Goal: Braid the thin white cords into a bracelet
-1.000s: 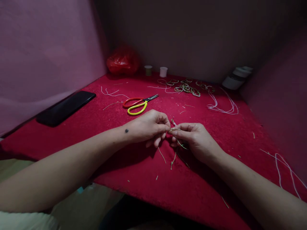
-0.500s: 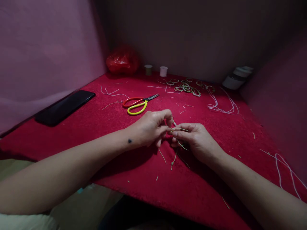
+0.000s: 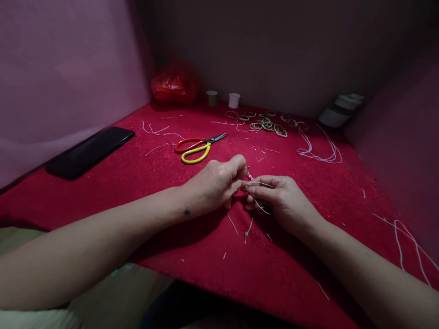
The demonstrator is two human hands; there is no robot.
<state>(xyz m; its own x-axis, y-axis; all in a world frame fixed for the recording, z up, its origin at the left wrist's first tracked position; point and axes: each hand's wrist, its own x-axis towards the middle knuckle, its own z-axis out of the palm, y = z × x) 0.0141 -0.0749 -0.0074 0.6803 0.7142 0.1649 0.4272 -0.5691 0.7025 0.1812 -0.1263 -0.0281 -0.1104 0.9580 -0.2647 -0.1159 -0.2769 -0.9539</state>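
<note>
Right hand (image 3: 290, 198) pinches a thin green cord (image 3: 262, 209) between thumb and fingers. Left hand (image 3: 217, 183), fingers curled, meets the right fingertips at the cord; its grip cannot be told. Scissors (image 3: 207, 147) lie beyond the left hand; braided loops (image 3: 265, 124), farther beyond both.

On the table (image 3: 154, 246), the phone (image 3: 91, 153) lies at left; the scissors (image 3: 199, 149) lie to its right, behind the left hand (image 3: 214, 183); the right hand (image 3: 284, 194) meets the left, the cord (image 3: 262, 209) between their fingertips; along the back, left to right, sit the bag (image 3: 174, 87), one spool (image 3: 211, 99), a second spool (image 3: 234, 101), then the container (image 3: 338, 113) in the corner; the loops (image 3: 265, 124) lie between spools and container, a thread bundle (image 3: 324, 160) before them, rightward; another thread (image 3: 397, 235) lies at far right
</note>
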